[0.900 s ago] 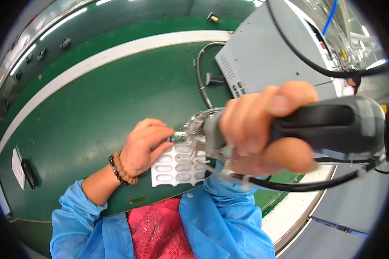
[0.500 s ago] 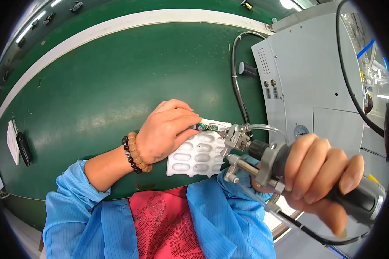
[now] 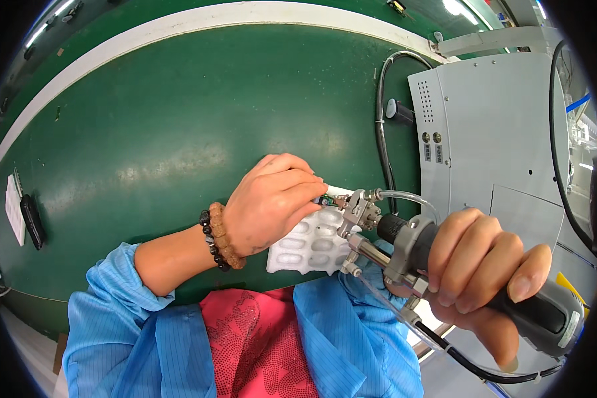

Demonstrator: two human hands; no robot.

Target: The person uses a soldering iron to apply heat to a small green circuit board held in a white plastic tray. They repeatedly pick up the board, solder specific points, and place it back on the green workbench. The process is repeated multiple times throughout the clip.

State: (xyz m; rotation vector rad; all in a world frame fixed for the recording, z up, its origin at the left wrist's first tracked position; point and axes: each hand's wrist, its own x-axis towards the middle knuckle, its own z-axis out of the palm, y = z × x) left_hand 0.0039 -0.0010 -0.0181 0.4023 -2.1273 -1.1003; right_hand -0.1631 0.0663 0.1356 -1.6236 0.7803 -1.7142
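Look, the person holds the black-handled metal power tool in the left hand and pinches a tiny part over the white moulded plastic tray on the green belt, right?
Not quite. The head view shows the black-handled metal power tool gripped in the right hand. The left hand pinches the tiny part over the white moulded plastic tray on the green belt.

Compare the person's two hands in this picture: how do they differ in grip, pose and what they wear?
The left hand pinches a small part with its fingertips over the white moulded tray; the right hand wraps its whole fist round the grey handheld tool. The left wrist wears a beaded bracelet; the right shows none. Both are bare and meet at the tool's tip.
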